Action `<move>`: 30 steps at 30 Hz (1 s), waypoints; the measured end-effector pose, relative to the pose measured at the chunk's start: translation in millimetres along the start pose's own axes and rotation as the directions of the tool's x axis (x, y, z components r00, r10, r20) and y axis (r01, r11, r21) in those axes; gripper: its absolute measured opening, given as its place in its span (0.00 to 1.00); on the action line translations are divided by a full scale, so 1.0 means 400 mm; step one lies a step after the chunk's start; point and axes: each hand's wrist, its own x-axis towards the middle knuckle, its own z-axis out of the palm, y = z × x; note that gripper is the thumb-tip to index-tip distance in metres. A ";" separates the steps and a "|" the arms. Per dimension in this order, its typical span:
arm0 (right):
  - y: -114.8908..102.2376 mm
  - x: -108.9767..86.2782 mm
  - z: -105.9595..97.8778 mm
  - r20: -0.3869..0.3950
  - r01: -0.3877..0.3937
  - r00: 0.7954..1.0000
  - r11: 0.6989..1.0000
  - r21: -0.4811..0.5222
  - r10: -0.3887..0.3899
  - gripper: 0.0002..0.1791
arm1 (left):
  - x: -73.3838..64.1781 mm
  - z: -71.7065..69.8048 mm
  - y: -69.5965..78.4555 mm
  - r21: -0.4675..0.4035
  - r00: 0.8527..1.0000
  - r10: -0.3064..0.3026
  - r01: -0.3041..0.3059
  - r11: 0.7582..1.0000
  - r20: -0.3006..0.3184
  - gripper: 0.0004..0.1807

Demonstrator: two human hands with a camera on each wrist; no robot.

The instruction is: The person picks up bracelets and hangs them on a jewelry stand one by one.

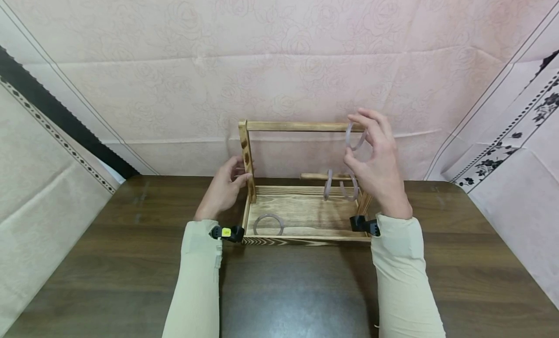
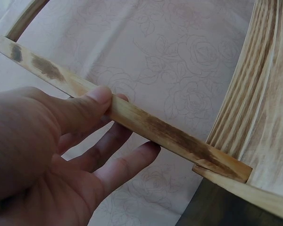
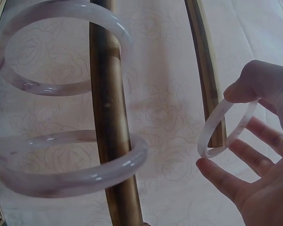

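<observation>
My right hand pinches a pale, translucent bangle between thumb and fingers at the right end of a wooden stand's upper bar. In the right wrist view, the bar's free end shows within the ring. Two similar bangles, one nearer the middle and one farther right, hang on the shorter lower bar. My left hand grips the stand's left upright, thumb on one side and fingers behind. Another bangle lies in the stand's tray base, at the front left.
The stand rests on a dark brown wooden table, close to its far edge. Behind it hangs a pale pink rose-patterned cloth. The stand's right post rises beside my right wrist, partly hidden.
</observation>
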 end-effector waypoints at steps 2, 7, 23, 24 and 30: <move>0.002 -0.001 0.002 -0.005 0.015 1.000 1.000 -0.014 -0.015 0.36 | 0.000 0.000 0.000 -0.008 1.000 0.001 -0.001 1.000 0.004 0.19; 0.005 -0.001 0.004 -0.001 0.031 1.000 0.998 -0.048 -0.031 0.35 | 0.000 0.000 0.000 -0.019 1.000 -0.001 0.001 1.000 0.006 0.20; 0.016 0.000 0.021 0.024 0.053 0.998 0.997 -0.065 -0.051 0.35 | -0.001 0.001 0.006 0.002 1.000 -0.007 0.007 1.000 0.002 0.19; 0.016 0.000 0.022 0.025 0.054 0.998 0.996 -0.070 -0.052 0.36 | -0.002 0.000 0.006 0.002 1.000 -0.009 0.009 1.000 0.002 0.19; 0.013 0.000 0.027 0.030 0.058 0.998 0.994 -0.088 -0.055 0.36 | -0.002 0.000 0.004 0.005 1.000 -0.003 0.003 1.000 0.004 0.19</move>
